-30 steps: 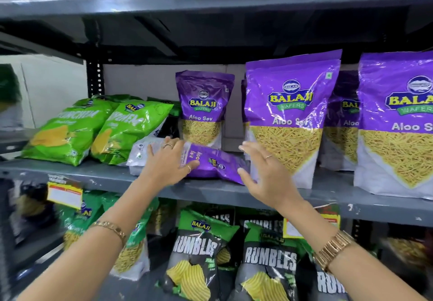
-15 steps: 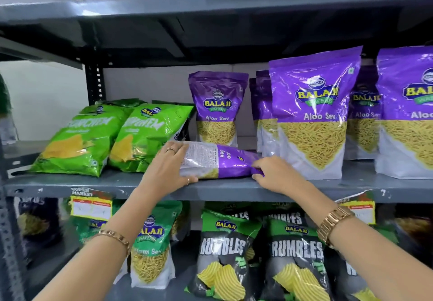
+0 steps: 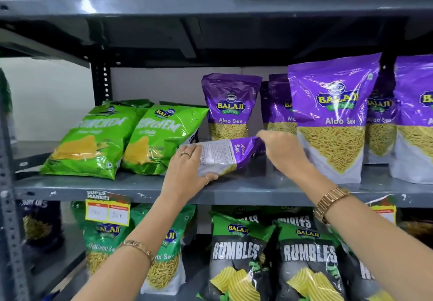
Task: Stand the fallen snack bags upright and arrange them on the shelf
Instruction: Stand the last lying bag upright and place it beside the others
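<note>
A small purple Aloo Sev bag (image 3: 225, 155) lies on its side on the grey middle shelf (image 3: 246, 192), back label facing me, its purple top end raised off the shelf. My left hand (image 3: 187, 172) grips its white bottom end, and my right hand (image 3: 281, 151) pinches its purple top end. Behind it one small Aloo Sev bag (image 3: 230, 106) stands upright. To the right, a big Aloo Sev bag (image 3: 332, 118) stands at the shelf front with more purple bags behind and beside it.
Two green Crunchem bags (image 3: 131, 139) lean back at the left of the same shelf. The upper shelf (image 3: 210, 5) overhangs closely. Below are black Rumbles bags (image 3: 236, 254), green sev bags and a yellow price tag (image 3: 107, 211). A black upright post (image 3: 99, 76) stands at left.
Both hands went from hovering over the fallen purple bag to gripping its two ends. Its purple end has lifted off the shelf. The view has moved closer.
</note>
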A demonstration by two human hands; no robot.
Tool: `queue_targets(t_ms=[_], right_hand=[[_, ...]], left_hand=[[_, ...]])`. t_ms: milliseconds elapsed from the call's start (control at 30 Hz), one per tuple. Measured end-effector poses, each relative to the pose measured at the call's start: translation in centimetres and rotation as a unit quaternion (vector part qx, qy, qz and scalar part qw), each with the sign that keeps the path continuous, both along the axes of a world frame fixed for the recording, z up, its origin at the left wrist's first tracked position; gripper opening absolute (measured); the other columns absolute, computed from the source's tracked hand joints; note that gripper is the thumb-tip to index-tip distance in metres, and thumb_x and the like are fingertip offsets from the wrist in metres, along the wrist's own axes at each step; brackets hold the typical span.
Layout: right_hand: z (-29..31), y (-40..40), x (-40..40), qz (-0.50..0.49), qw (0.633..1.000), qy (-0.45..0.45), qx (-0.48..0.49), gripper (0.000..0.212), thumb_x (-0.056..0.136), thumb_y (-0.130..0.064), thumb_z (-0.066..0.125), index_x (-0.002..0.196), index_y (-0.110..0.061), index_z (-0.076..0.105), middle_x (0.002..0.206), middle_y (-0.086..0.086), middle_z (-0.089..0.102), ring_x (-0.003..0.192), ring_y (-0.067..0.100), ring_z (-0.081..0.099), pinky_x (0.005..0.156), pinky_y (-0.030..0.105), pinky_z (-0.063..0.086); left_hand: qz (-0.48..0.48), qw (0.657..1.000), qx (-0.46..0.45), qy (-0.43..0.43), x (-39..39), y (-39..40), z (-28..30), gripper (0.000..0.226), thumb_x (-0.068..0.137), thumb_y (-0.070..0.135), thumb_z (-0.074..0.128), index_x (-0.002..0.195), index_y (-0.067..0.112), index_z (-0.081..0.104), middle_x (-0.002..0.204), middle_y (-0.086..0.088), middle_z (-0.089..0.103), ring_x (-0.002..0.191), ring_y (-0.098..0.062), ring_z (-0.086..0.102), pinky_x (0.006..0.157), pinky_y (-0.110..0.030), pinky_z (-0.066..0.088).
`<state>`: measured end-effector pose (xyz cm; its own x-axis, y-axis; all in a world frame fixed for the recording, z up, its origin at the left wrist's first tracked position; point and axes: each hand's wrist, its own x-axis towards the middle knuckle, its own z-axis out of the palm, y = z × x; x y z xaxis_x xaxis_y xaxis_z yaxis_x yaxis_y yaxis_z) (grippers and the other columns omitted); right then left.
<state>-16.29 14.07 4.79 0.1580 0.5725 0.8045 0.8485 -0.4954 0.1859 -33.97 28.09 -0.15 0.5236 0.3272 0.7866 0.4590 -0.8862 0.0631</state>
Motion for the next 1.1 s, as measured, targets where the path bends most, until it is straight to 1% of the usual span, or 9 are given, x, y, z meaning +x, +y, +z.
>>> queue_targets(t_ms=[133, 233, 267, 367, 533, 733, 833, 967, 1100], right_hand=[[3.5, 0.2, -0.2, -0.003, 0.999, -0.054, -0.003, 0.031, 0.084, 0.0, 0.041, 0.108, -0.009, 0.059, 0.09, 0.014, 0.067, 0.082, 0.032, 0.064, 0.058, 0.033, 0.04], [6.1, 0.1, -1.6, -0.059, 0.986, -0.158, 0.006, 0.02, 0.061, 0.001, 0.07, 0.076, -0.013, 0.07, 0.058, 0.004, 0.066, 0.054, 0.022, 0.062, 0.048, 0.022, 0.044], [6.9, 0.2, -1.6, -0.057, 0.98, -0.187, 0.033, 0.021, 0.055, 0.002, 0.074, 0.069, -0.014, 0.07, 0.052, 0.003, 0.064, 0.05, 0.022, 0.061, 0.05, 0.02, 0.047], [9.3, 1.3, -0.7, 0.001, 0.982, -0.187, 0.028, 0.027, 0.075, 0.01, 0.051, 0.089, -0.006, 0.068, 0.076, 0.014, 0.069, 0.078, 0.029, 0.064, 0.102, 0.034, 0.04], [11.3, 2.5, -1.6, 0.054, 0.941, -0.323, 0.086, 0.023, 0.058, 0.015, 0.063, 0.062, -0.008, 0.069, 0.057, 0.008, 0.069, 0.07, 0.024, 0.07, 0.092, 0.048, 0.048], [10.2, 3.9, -0.3, 0.207, 0.935, -0.245, 0.154, 0.019, 0.075, 0.012, 0.054, 0.083, 0.006, 0.07, 0.107, 0.027, 0.068, 0.103, 0.045, 0.062, 0.094, 0.057, 0.042], [9.0, 3.8, 1.3, 0.269, 0.934, -0.065, 0.227, 0.045, 0.081, 0.015, 0.043, 0.122, 0.001, 0.055, 0.14, 0.026, 0.041, 0.131, 0.041, 0.037, 0.11, 0.026, 0.024], [6.1, 4.3, 2.3, 0.318, 0.876, 0.109, 0.345, 0.054, 0.08, 0.012, 0.048, 0.131, -0.006, 0.041, 0.146, 0.024, 0.029, 0.135, 0.035, 0.03, 0.096, -0.009, 0.013], [3.6, 6.4, 2.6, 0.371, 0.831, 0.224, 0.349, 0.068, 0.082, 0.008, 0.05, 0.141, -0.011, 0.022, 0.149, 0.017, 0.023, 0.14, 0.028, 0.022, 0.114, 0.038, 0.028]], left_hand=[[0.003, 0.998, -0.021, -0.062, 0.4, -0.4, -0.1, 0.081, 0.069, 0.047, 0.072, 0.127, -0.003, 0.046, 0.131, -0.018, 0.053, 0.122, -0.031, 0.045, 0.106, -0.037, 0.031], [0.024, 0.997, -0.036, -0.064, 1.1, -0.8, -0.5, 0.084, 0.072, 0.047, 0.07, 0.133, -0.001, 0.037, 0.136, -0.015, 0.048, 0.125, -0.029, 0.043, 0.107, -0.036, 0.029], [0.025, 0.996, -0.048, -0.066, 1.4, -1.0, -0.7, 0.085, 0.073, 0.047, 0.069, 0.135, 0.001, 0.033, 0.139, -0.014, 0.046, 0.126, -0.028, 0.041, 0.107, -0.035, 0.029], [0.01, 0.992, -0.098, -0.075, 2.2, -1.8, -1.2, 0.085, 0.074, 0.043, 0.069, 0.137, 0.004, 0.028, 0.141, -0.013, 0.043, 0.124, -0.03, 0.043, 0.097, -0.033, 0.035], [0.012, 0.98, -0.175, -0.093, 4.8, -3.9, -1.7, 0.075, 0.07, 0.038, 0.073, 0.125, 0.004, 0.035, 0.13, -0.018, 0.051, 0.107, -0.035, 0.053, 0.083, -0.038, 0.043], [0.024, 0.96, -0.248, -0.13, 8.0, -5.5, -1.1, 0.062, 0.068, 0.036, 0.074, 0.105, 0.008, 0.032, 0.115, -0.017, 0.057, 0.103, -0.036, 0.048, 0.081, -0.041, 0.045], [0.029, 0.955, -0.261, -0.141, 8.5, -5.5, -1.2, 0.062, 0.067, 0.038, 0.074, 0.103, 0.009, 0.032, 0.112, -0.016, 0.058, 0.103, -0.035, 0.047, 0.083, -0.044, 0.046], [0.021, 0.946, -0.286, -0.151, 8.3, -5.6, -1.1, 0.069, 0.06, 0.046, 0.077, 0.097, 0.013, 0.03, 0.108, -0.013, 0.057, 0.106, -0.035, 0.048, 0.083, -0.044, 0.046], [0.024, 0.951, -0.277, -0.137, 8.2, -5.5, -0.9, 0.092, 0.057, 0.052, 0.078, 0.121, 0.009, 0.027, 0.129, -0.012, 0.045, 0.118, -0.034, 0.043, 0.092, -0.045, 0.042]])
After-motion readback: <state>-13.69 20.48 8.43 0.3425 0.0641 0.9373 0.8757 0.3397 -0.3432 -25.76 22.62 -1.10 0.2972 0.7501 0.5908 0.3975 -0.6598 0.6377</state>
